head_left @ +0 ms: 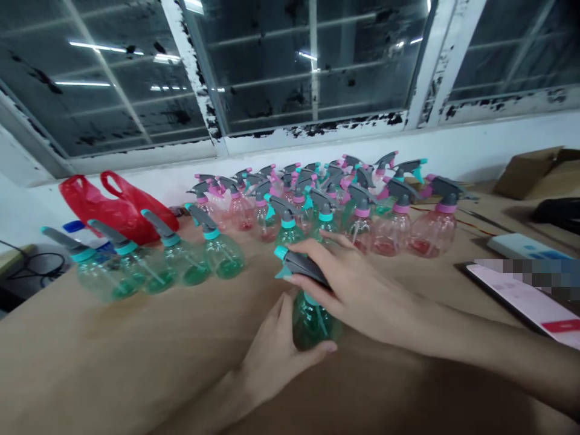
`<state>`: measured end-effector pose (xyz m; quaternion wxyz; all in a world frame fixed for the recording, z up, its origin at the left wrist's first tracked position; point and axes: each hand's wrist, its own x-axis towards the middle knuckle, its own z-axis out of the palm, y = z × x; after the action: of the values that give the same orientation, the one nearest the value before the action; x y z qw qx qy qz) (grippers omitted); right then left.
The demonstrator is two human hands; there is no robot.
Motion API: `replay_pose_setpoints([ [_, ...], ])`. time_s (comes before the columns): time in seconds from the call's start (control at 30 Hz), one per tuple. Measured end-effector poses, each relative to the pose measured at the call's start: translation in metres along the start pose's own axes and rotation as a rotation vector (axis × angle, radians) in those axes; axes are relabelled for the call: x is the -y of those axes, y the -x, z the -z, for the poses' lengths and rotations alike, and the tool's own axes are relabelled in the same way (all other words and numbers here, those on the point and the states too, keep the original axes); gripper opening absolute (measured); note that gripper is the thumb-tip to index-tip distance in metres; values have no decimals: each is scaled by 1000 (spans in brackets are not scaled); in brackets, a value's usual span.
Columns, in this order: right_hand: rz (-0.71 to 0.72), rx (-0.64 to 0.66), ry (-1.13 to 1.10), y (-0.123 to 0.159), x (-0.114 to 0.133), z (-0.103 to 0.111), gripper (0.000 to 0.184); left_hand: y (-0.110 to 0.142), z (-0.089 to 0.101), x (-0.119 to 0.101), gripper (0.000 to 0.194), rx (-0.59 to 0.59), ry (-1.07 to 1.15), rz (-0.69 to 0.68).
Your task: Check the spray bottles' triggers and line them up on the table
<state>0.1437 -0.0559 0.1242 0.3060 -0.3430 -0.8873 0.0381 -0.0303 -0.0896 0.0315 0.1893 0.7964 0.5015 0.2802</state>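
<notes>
A clear green spray bottle (315,323) with a grey and teal trigger head stands between my hands over the wooden table. My left hand (276,356) is wrapped round the lower body of the bottle, thumb toward the front. Over the top, my right hand (351,281) grips the grey spray head (306,266), whose teal nozzle points left. Part of the bottle's neck is hidden behind the right fingers. Just behind my hands stand other green spray bottles, one of them with a teal collar (289,225).
Several green spray bottles (229,257) stand in a row at left. Behind are many pink and green ones, including a pink bottle (432,229). A red plastic bag (136,208), a cardboard box (534,172) and a phone-like screen (521,296) lie around. Windows rise behind the table (136,362).
</notes>
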Motion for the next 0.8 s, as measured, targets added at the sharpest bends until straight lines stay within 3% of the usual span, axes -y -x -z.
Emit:
replay_pose_setpoints([
  [0.1,-173,164,-241,11,-24,17,49,-12,-15,1,78,3,43,-68],
  [0.2,-135,266,-476,16,-55,21,77,-27,-25,5,79,-11,81,-121],
  [0.27,-98,281,-646,17,-72,13,85,-38,-31,10,81,-38,98,-130],
  [0.37,-90,160,-683,15,-87,-6,82,-51,-39,18,83,-57,127,-162],
  [0.53,-136,-11,-691,10,-82,-27,46,-58,-44,24,88,-39,161,-197],
  [0.67,-162,-43,-803,4,-74,-31,48,-59,-41,23,92,-13,181,-226],
  [0.8,-210,-41,-843,3,-70,-36,35,-58,-36,24,100,71,126,-250],
])
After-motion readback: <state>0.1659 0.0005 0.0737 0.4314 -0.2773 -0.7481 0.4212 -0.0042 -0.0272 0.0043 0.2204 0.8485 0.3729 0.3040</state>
